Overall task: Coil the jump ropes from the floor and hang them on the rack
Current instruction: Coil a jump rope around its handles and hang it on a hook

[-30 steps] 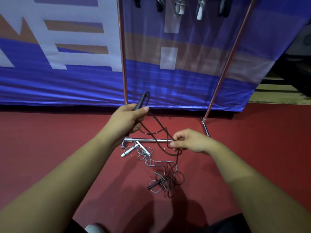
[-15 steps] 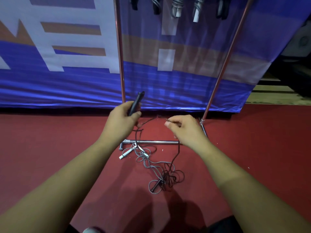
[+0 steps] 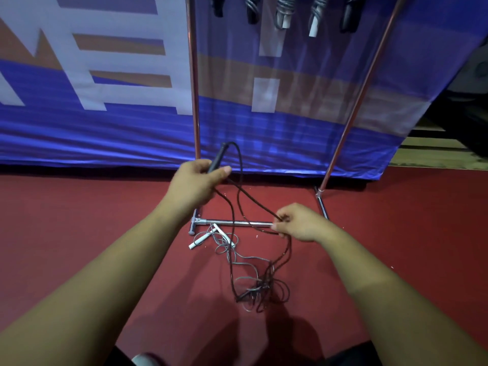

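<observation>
— Jump rope (image 3: 240, 165), the dark one: where is it sitting?
— Its black handle (image 3: 218, 157) is sticking up out of the left hand (image 3: 194, 184), whose fingers and thumb are curling tight round it. From the handle's tip the cord is looping down past the thumb and running across to the right hand (image 3: 299, 223).
— And that hand's fingers?
— Thumb and forefinger are pinching the cord. Below them the rest is trailing down into a tangle on the red floor (image 3: 79, 233).
— Is anything else lying down there?
— A grey jump rope (image 3: 201, 238) with white handles is lying below the left hand's fingers, just beside the base bar (image 3: 235, 222) of the rack (image 3: 194, 101), and its cord is mingling with the dark tangle. Coiled ropes (image 3: 284, 14) are hanging high above both hands, in front of a blue banner (image 3: 105, 133).
</observation>
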### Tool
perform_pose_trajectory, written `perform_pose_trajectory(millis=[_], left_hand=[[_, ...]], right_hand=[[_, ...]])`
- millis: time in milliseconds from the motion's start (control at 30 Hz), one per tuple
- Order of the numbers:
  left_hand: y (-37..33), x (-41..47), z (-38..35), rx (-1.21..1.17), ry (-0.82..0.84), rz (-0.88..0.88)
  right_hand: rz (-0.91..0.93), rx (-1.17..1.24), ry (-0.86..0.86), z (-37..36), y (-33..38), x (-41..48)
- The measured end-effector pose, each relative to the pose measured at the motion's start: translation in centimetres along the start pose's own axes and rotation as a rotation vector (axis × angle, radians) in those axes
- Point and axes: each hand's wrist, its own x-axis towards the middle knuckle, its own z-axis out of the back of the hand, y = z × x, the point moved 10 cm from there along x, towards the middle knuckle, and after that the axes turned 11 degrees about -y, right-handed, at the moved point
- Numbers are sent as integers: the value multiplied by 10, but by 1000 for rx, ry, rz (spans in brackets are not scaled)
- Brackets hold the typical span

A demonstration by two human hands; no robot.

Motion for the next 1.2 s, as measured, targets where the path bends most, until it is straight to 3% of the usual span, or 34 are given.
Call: perform_pose_trajectory(millis=[67,200,267,400,533,633,767,867,1033,1133,1200], left_hand=[[-1,11,22,77,-87,-57],[6,21,50,341,-167,-112],[7,18,46,312,-158,-95],[-1,-3,-1,69,124,-31],[6,-30,-37,200,453,-63],[2,-15,-25,325,293,-142],[7,3,-1,-39,52,38],[3,6,12,-178,4,74],[11,14,40,307,-112,-55],[2,10,38,164,-131,-63],[-6,0,22,5,-36,-17]], right_hand=[[-55,-71,7,-1,-21,-1],[-90,251,-131,14,-8,-2],[-50,380,-208,28,14,-2],[101,438,-102,22,66,-16],[168,576,-171,34,85,-19],[155,501,-167,36,72,-13],[70,228,68,1,31,-3],[-50,98,85,-12,-10,4],[-52,287,-276,29,6,11],[54,448,-267,42,50,-4],[111,513,-180,34,71,-14]])
